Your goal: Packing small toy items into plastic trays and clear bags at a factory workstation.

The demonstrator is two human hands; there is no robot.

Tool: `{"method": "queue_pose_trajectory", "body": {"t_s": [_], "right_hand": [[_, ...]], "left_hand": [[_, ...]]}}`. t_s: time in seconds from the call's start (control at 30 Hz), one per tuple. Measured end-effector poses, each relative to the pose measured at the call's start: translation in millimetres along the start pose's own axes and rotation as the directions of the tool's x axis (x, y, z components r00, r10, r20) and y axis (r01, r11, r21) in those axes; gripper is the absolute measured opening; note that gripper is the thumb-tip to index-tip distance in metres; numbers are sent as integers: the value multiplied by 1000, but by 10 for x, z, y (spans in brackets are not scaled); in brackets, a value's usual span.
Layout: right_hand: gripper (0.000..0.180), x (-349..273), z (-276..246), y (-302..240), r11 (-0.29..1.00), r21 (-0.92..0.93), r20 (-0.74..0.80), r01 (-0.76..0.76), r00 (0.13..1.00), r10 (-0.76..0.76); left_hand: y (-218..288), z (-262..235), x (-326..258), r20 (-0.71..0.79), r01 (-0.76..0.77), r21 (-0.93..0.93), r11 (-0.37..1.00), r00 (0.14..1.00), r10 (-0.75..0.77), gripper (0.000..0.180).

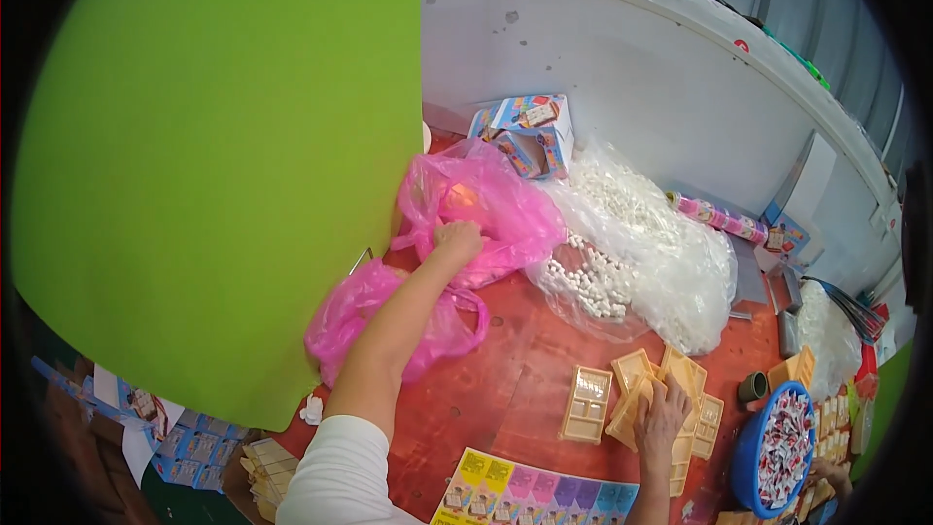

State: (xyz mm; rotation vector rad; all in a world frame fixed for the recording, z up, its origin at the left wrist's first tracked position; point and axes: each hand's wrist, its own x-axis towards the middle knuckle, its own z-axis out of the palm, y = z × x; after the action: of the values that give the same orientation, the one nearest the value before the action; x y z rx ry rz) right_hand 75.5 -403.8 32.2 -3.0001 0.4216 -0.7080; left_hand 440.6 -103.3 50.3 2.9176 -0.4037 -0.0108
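My left hand (459,241) reaches into the mouth of a pink plastic bag (520,219). Its fingers look curled, and the bag's folds hide their tips and whatever they hold. A second pink bag (350,316) lies beneath my left forearm. My right hand (663,416) is closed on a cream plastic tray (630,416) in a loose pile. Around it lie more such trays with moulded compartments; one tray (587,404) sits flat just left of the pile, another tray (708,426) to its right.
A sheet of coloured labels (535,491) lies near me on the red table (486,369). Clear bags (641,224) of small white pieces sit behind, beside a printed box (530,131). Right: a blue basin (748,457) of small packets and another person's hand (831,472). A green panel (214,165) borders the left.
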Motion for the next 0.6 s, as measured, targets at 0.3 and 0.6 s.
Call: {"method": "queue_pose_trajectory", "body": {"t_s": [0.3,0.6], "right_hand": [[54,932,199,-421,959,260,-53,116,993,-106],[71,2503,1275,-1686,707,705,-111,63,994,22]], "left_hand": [[-241,-345,566,-553,-137,-441,887,820,-149,84],[-413,-925,112,-724,-371,-505,779,674,-148,67]]}}
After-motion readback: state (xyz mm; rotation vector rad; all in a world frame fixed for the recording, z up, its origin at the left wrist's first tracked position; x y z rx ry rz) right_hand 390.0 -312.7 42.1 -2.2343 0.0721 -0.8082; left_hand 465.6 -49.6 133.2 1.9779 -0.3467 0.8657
